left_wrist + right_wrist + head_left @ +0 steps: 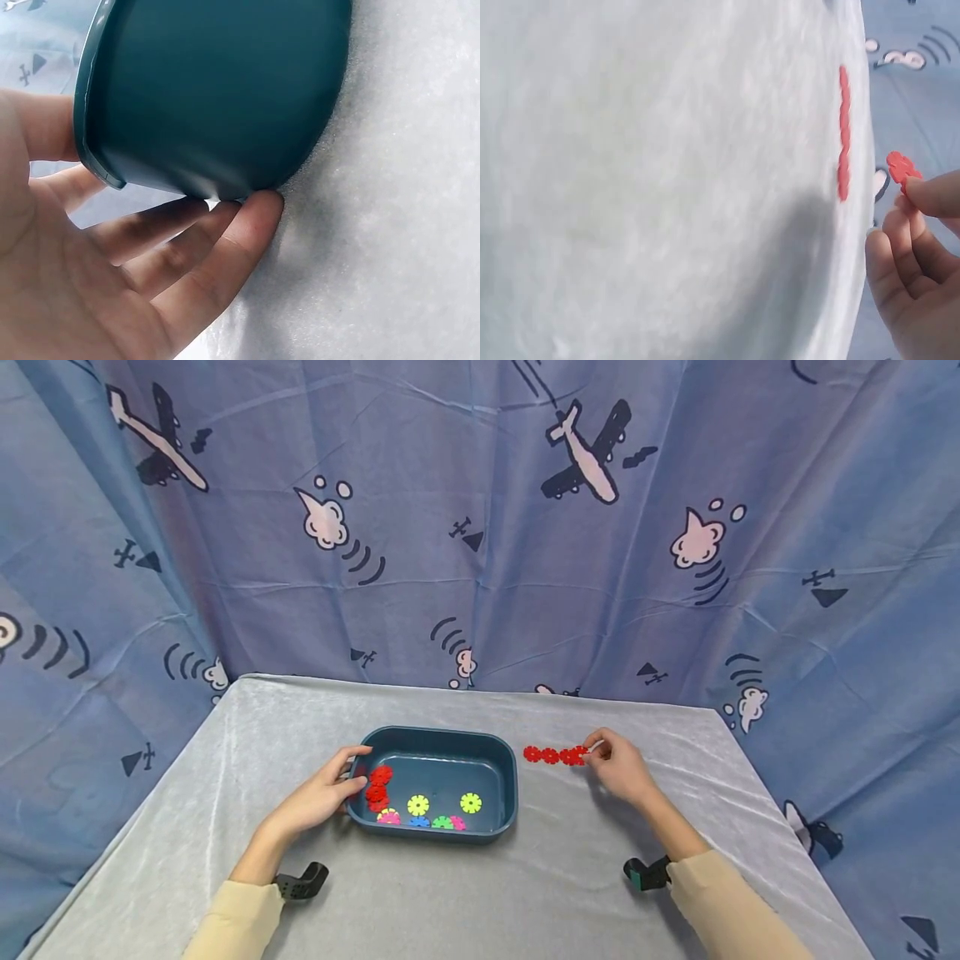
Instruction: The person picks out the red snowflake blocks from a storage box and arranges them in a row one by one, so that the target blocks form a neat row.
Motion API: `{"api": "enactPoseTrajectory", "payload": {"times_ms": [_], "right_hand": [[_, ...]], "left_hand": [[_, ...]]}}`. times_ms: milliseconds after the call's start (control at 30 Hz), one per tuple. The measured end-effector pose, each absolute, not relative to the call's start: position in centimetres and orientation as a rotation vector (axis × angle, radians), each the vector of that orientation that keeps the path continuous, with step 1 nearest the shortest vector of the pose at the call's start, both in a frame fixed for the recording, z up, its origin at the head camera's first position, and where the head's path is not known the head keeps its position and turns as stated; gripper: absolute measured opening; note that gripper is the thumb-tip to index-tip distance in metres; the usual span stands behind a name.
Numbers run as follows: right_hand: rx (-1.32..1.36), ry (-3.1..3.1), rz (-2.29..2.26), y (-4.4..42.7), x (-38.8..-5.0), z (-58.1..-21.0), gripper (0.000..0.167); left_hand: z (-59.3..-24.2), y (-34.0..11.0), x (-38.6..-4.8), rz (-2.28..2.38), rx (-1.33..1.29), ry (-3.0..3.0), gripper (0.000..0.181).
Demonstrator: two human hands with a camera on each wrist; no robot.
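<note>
The tub [435, 743] blocks, but nearer cloth [457, 902] lies free.

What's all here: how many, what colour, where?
Container: 1, teal, on cloth
Red discs: several, red, container
Yellow discs: 2+, yellow, container
Pink discs: 2, pink, container
Blue disc: 1+, blue, container
Green disc: 1+, green, container
Disc row: 3+, red, right of container
Held disc: 1+, red, right hand
Cloth: 1, grey, underneath
Curtain: 1+, blue, behind
Wristbands: 2, black, wrists
Sleeves: 2, cream, forearms
Left hand: 1, gripping container
Right hand: 1, pinching disc
</note>
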State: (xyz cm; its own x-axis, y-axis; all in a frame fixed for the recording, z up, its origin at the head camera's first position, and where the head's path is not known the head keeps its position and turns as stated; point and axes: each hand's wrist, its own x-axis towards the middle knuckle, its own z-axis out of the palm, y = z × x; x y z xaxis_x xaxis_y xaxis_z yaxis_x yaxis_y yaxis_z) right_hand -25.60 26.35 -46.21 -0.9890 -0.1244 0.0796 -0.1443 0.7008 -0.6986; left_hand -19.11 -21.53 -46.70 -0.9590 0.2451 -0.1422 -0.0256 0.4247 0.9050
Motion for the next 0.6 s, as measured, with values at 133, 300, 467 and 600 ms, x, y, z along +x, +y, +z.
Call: {"api": "enactPoseTrajectory", "payload": {"times_ms": [133, 300, 467, 600], "right_hand": [[0.192, -2.884, 1.192, 27.1, -26.0, -46.6, 0.015], [0.172, -2.913, 1.178, 27.6, -26.5, -47.2, 0.014], [0.127, -2.956, 1.167, 27.9, -26.9, -47.8, 0.013], [0.109, -2.973, 1.159, 28.2, -27.2, -48.1, 0.013]], "left_hand": [[-46.6, -21.5, -19.0, 1.565, 0.195, 2.422, 0.053], [-46.5, -21.5, -19.1, 1.579, 0.196, 2.41, 0.053], [-46.6, -21.5, -19.1, 1.576, 0.206, 2.41, 0.053], [-46.7, -21.4, -19.1, 1.571, 0.203, 2.416, 0.052]]}}
